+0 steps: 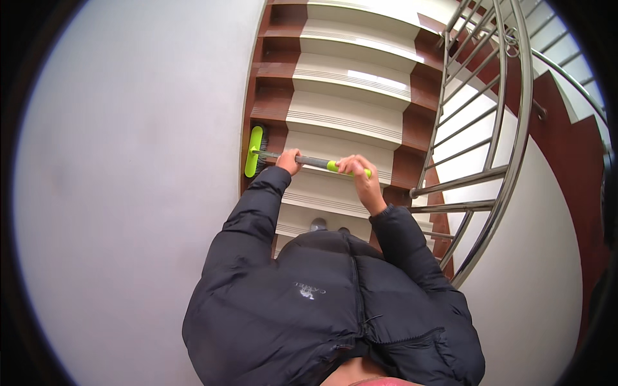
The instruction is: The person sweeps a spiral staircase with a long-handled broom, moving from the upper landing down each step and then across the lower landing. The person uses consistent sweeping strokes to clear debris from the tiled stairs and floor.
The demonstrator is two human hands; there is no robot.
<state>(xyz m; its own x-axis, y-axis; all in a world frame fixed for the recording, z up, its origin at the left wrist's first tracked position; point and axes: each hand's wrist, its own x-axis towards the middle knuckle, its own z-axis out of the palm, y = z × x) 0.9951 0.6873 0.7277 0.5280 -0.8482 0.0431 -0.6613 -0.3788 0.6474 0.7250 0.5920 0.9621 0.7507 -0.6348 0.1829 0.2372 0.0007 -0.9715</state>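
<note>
A push broom's bright green head (254, 151) is at the left end of a stair, against the skirting by the wall. Its dark bristles (263, 144) face the stairs. From the head, a grey handle (315, 161) runs to the right across the steps. My left hand (289, 161) grips this handle partway along, nearer the head. Farther right, my right hand (358, 174) is closed around the green grip (333, 165) at the handle's end. Both my arms reach forward in black padded sleeves.
White stair treads (345, 108) with dark red borders fill the middle. A plain pale wall (130, 159) runs along the left. A stainless steel railing (519, 120) edges the right side, with another flight beyond it. My shoe (318, 224) is on a lower-frame step.
</note>
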